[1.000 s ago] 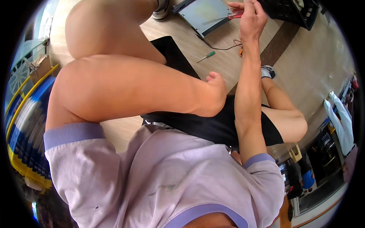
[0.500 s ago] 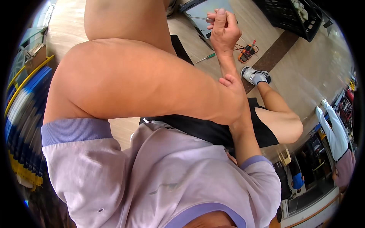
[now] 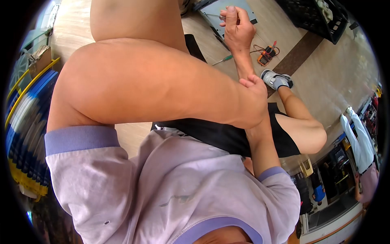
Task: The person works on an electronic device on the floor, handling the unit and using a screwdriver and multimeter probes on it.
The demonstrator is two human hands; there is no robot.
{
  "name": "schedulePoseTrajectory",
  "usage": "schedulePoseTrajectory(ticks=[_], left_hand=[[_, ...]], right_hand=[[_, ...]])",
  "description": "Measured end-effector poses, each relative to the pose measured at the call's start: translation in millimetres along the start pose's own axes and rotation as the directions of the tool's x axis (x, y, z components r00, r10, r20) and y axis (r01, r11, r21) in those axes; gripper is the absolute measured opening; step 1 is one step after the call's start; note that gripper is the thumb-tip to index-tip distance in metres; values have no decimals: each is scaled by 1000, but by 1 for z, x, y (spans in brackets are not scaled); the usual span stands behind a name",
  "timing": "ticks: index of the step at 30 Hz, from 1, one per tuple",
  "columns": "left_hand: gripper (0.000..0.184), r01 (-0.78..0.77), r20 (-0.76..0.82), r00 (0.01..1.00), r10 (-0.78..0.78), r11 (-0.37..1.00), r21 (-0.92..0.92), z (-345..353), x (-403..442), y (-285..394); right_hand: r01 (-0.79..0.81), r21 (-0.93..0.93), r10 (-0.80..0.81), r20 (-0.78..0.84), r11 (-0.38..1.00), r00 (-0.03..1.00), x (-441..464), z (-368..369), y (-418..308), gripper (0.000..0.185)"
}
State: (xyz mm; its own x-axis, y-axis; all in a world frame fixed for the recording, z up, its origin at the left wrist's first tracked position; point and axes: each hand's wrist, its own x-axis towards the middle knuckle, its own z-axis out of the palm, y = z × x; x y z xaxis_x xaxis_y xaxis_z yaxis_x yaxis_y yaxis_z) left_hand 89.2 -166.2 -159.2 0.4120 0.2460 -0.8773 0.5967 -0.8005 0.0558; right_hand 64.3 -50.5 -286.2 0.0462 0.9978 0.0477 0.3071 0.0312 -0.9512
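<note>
My left hand [image 3: 256,95] is wrapped round my right forearm, its fingers partly hidden from view. Beyond it, my right hand [image 3: 239,32] is raised with the thumb up and the fingers curled round a small, thin metallic thing that I cannot make out. Behind that hand lies a flat grey panel with a dark frame [image 3: 211,9], partly covered by the hand. A green-handled screwdriver [image 3: 222,60] rests on the floor left of my right wrist. An orange multimeter [image 3: 266,56] with red and black leads lies on the floor to the right.
A black crate [image 3: 310,18] with a pale cloth stands at the upper right. My bare legs and one shoe [image 3: 277,79] are near the tools. Blue and white stacked items [image 3: 30,118] on a yellow rack are at the left. Another person [image 3: 363,150] stands at the right.
My left hand has moved right and closed round my right forearm. My right hand has shifted left, and the multimeter has come into fuller view.
</note>
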Motion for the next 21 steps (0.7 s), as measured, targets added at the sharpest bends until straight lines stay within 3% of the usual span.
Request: schedulePoseTrajectory(ticks=[1,3,6,8,12,21], left_hand=[[48,30,5,1000,-30,1000,-10,-1,-1,1],[50,-122,16,992,121,992,20,0,6,-6],[54,-440,77,898,433,881,173,-29,-35,-58],[55,-481,54,873,485,834,269,-34,-46,-64],[55,-504,-82,843,532,834,225,-12,-32,-59],[53,-492,-1,867,498,856,160,-17,-27,-56]], right_hand=[[5,2,-5,9,1000,1000,-1,2,1,35],[20,-8,-20,3,1000,1000,0,3,2,33],[27,-25,-27,10,999,1000,1,3,1,32],[29,-46,-28,19,999,999,1,4,0,31],[39,-71,-37,31,997,999,-3,7,-2,30],[51,-86,-50,11,995,999,2,4,-5,30]])
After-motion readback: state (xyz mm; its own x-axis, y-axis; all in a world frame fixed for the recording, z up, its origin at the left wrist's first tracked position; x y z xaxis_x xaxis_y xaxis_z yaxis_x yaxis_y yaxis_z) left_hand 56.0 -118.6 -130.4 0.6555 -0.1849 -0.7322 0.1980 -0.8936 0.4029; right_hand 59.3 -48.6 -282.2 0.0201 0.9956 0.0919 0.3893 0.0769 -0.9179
